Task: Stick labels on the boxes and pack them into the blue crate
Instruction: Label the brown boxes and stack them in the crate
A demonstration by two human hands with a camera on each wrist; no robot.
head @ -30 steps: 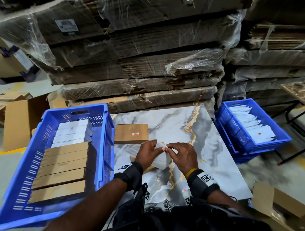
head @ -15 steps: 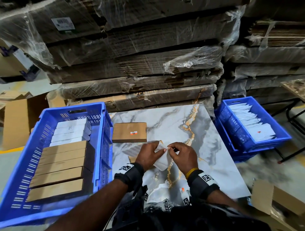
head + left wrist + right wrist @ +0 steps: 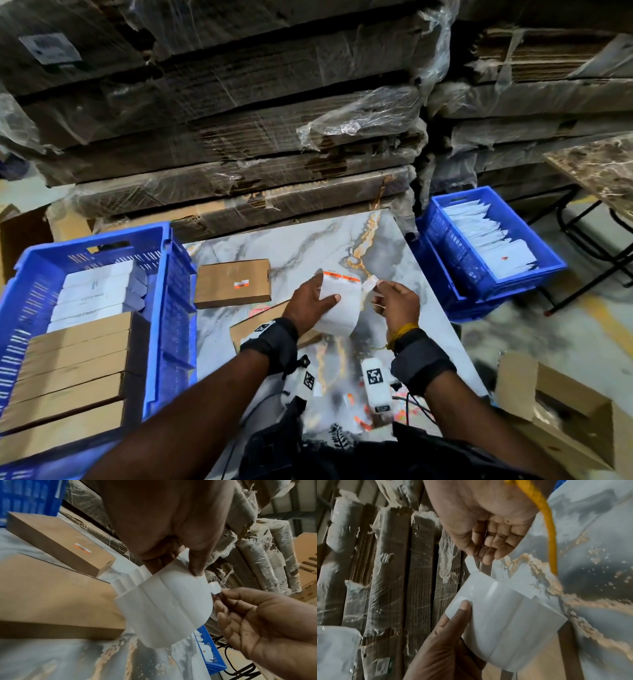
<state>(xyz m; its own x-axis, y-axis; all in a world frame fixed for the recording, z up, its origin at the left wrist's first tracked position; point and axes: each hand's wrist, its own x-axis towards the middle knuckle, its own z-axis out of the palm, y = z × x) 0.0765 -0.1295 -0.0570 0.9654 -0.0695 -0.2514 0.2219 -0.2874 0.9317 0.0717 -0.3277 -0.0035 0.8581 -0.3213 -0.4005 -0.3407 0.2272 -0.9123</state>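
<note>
Stacked flat cardboard (image 3: pixel 239 113) wrapped in plastic film fills the back of the room, and in front of it sits a marble-patterned table (image 3: pixel 308 246) where the person works. On their left a big blue crate (image 3: pixel 164 308) stands against the table edge, already holding a row of white boxes (image 3: pixel 92 294) and a row of brown boxes (image 3: pixel 72 373) on edge, with free room at its near end. A smaller blue crate (image 3: pixel 445 274) of white slips stands well apart on the right, and an open carton (image 3: pixel 555 421) sits by the near right corner.

On the table, one brown box (image 3: pixel 233 282) lies flat with a small orange-and-white label already on top. A second box (image 3: pixel 260 323) lies nearer, partly under the left hand, and its top shows no label that I can see.

The step in hand looks like peeling. The left hand (image 3: pixel 308 301) grips a curled white label sheet (image 3: pixel 339 305), thumb on top and fingers hidden beneath. The right hand (image 3: pixel 394 301) pinches a single small label (image 3: pixel 370 284) between thumb and fingertip, its other fingers loosely curled; the label's far end seems to touch the sheet's corner.

Next, I'd judge, the label must come fully free, stay uncreased, and be pressed flat on the bare box. The sheet itself hangs over that box and would need to move aside.
</note>
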